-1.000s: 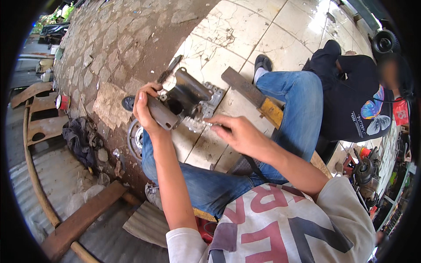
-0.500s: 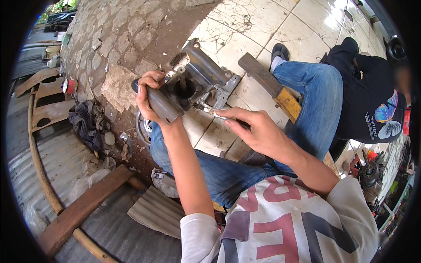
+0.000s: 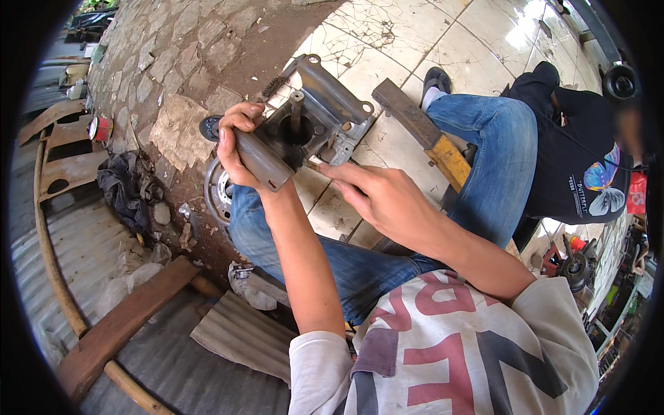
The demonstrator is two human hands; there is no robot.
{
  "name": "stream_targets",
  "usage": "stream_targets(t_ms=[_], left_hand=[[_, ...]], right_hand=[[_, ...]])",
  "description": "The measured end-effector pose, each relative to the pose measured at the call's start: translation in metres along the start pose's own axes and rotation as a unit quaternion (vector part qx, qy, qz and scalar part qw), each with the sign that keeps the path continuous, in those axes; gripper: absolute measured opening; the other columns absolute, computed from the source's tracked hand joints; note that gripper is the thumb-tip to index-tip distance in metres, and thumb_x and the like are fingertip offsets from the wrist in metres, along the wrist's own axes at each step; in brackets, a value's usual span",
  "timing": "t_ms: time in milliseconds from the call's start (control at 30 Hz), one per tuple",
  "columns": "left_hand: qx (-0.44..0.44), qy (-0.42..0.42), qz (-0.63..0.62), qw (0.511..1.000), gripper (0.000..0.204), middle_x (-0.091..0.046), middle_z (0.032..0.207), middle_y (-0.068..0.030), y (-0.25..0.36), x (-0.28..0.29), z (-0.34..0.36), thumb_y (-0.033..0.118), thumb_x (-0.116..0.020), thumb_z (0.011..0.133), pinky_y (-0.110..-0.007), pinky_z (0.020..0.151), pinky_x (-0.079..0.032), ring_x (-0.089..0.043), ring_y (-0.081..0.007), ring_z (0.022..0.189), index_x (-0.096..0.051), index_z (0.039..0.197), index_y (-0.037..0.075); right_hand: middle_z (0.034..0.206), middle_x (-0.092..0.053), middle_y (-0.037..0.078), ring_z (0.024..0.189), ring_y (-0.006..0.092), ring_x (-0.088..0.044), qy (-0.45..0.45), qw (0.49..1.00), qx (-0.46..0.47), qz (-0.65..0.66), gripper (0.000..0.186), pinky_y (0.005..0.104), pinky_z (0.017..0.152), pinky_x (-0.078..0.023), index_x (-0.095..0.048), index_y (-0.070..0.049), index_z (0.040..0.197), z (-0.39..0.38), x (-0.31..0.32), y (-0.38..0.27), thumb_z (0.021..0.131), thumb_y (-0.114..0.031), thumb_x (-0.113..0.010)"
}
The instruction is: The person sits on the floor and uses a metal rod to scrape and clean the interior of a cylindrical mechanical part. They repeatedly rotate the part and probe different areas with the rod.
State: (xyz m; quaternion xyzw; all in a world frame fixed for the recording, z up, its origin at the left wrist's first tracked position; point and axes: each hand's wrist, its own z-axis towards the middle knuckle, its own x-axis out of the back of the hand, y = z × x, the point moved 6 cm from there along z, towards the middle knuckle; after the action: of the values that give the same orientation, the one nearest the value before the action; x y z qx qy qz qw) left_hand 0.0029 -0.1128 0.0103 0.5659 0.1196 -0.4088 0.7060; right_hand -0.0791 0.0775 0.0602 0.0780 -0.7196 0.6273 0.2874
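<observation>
My left hand [image 3: 238, 142] is wrapped round one curved side of a grey metal bracket [image 3: 335, 90], holding it up above my legs. The bracket has two curved flanges with holes at their corners. In its middle are a dark round opening and an upright pin. My right hand [image 3: 380, 197] grips a small brush [image 3: 317, 162] with a metal ferrule. The brush's tip meets the near side of the bracket beside the opening; its bristles are mostly hidden there. A dark brush-like strip [image 3: 277, 81] shows past the bracket's far left edge.
A yellow-ended metal beam [image 3: 415, 117] lies right of the bracket on cracked tiles [image 3: 443, 62]. Another person in dark clothes [image 3: 567, 159] sits at the right. A silver disc [image 3: 216, 194] lies beside my left knee. A wooden plank [image 3: 131, 325] and corrugated sheets [image 3: 238, 335] are at the lower left.
The bracket has turned a little and shifted slightly right. The brush has moved left and up against it, so the bristles seen before are now mostly out of sight.
</observation>
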Motion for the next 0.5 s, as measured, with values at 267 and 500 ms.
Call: stream_targets(t_ms=[267,500], left_hand=[[-0.002,0.000,0.007,1.000,0.037,-0.062,0.096,-0.0171,0.002,-0.002,-0.003,0.032,-0.043,0.092,-0.034,0.082,-0.040,-0.055,-0.0255,0.093,-0.061,0.079,0.003],[0.011,-0.012,0.024,1.000,0.034,-0.059,0.100,-0.0152,0.001,-0.008,-0.010,0.033,-0.042,0.092,-0.044,0.099,-0.040,-0.055,-0.0279,0.099,-0.057,0.081,0.005]], right_hand=[[0.090,-0.069,0.019,0.075,0.0344,-0.068,0.023,1.000,0.015,0.006,0.026,0.0408,0.065,-0.052,-0.064,-0.003,0.118,-0.005,0.001,0.001,0.092,-0.004,-0.060],[0.085,-0.068,0.019,0.071,0.0358,-0.066,0.006,1.000,-0.010,-0.015,0.028,0.0431,0.062,-0.051,-0.063,-0.007,0.120,0.008,0.004,-0.001,0.092,-0.007,-0.059]])
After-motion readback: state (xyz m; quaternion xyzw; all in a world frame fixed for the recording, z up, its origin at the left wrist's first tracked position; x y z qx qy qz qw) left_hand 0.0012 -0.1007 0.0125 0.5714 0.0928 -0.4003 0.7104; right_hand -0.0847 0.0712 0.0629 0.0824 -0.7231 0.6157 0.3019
